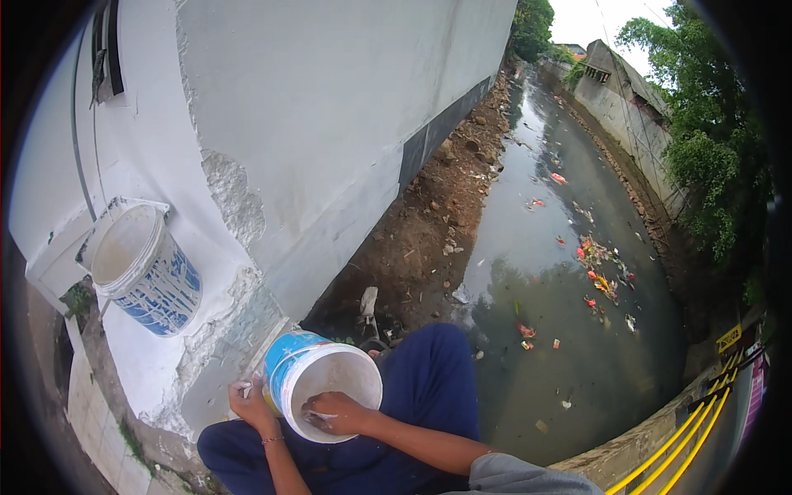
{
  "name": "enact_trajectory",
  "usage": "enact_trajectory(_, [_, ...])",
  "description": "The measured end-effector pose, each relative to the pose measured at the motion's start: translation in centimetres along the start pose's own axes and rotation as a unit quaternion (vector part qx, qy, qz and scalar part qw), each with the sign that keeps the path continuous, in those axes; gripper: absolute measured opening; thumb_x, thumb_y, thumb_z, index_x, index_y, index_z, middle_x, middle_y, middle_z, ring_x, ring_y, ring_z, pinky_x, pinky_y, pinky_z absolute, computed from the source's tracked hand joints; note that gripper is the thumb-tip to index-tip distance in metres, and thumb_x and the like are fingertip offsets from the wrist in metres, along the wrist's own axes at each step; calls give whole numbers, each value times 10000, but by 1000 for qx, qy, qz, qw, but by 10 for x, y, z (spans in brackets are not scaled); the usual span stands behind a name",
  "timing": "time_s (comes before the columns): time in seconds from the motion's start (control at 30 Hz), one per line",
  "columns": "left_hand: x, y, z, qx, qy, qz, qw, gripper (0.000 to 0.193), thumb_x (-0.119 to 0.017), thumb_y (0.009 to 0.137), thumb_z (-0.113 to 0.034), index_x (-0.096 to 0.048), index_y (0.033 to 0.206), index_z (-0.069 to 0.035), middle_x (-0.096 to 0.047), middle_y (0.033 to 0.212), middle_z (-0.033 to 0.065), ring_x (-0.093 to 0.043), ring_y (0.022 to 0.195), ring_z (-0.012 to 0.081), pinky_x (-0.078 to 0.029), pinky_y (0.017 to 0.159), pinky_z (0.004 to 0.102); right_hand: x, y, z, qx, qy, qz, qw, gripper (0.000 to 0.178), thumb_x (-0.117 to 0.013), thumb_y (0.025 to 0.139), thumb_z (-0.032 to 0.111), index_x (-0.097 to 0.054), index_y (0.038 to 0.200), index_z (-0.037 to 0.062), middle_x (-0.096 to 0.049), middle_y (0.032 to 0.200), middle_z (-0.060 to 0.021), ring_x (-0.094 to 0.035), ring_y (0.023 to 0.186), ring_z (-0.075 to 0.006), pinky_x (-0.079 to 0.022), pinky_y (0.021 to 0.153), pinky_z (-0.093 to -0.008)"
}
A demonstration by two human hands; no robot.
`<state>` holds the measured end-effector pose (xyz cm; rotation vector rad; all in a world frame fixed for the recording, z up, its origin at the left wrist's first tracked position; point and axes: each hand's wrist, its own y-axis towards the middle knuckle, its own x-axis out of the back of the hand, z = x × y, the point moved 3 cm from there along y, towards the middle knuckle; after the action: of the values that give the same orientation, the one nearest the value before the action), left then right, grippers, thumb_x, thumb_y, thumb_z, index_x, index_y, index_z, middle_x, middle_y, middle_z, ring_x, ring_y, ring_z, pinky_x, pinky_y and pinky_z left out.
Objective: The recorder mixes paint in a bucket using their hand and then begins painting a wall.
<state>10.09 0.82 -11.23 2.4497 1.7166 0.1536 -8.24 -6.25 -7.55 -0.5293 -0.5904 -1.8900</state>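
A white and blue plastic bucket is tilted at my lap, its mouth facing up and to the right. White residue coats its inner wall. My right hand reaches inside over the rim, fingers curled in, with white smears on them. What those fingers hold, if anything, I cannot make out. Beside the bucket's left side is my left hand, its fingers bent together and marked with white. A small whitish bit shows at the fingertips, too small to name. My legs in dark blue trousers are bent under and around the bucket.
Another white and blue bucket, streaked with white, hangs by the pale wall at left. Rough broken plaster runs down the wall's corner. Below lies a canal with floating litter. Yellow rails stand at lower right.
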Motion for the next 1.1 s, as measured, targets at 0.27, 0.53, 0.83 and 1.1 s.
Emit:
enact_trajectory(0.27, [-3,2,5,42,-60,1,997,205,-724,858,-33,-522,833,-47,-646,802,63,-630,705,112,-530,596,229,3,2,-3,-35,-30,39,998,179,-564,869,149,-646,957,16,-656,931,-195,-630,902,-383,-487,811,-476])
enact_trajectory(0.53, [4,5,18,47,22,13,999,194,-731,820,20,-546,865,-16,-634,836,92,-643,738,145,-544,600,246,2,-2,-7,-31,-38,41,998,160,-579,859,155,-640,927,24,-646,896,-188,-628,882,-384,-486,786,-487])
enact_trajectory(0.83, [-3,1,6,55,-95,-24,994,173,-588,867,81,-545,1017,7,-649,1141,198,-664,977,224,-570,784,305,3,2,-5,-2,-13,4,1000,148,-594,815,119,-645,916,24,-660,891,-216,-643,871,-392,-505,758,-484])
enact_trajectory(1.1, [-7,-6,0,62,-149,-43,986,206,-615,855,74,-527,1032,16,-643,1021,154,-669,917,207,-591,765,299,-5,-7,-15,19,-26,23,999,222,-577,882,177,-660,1032,35,-668,990,-198,-632,937,-384,-496,834,-471])
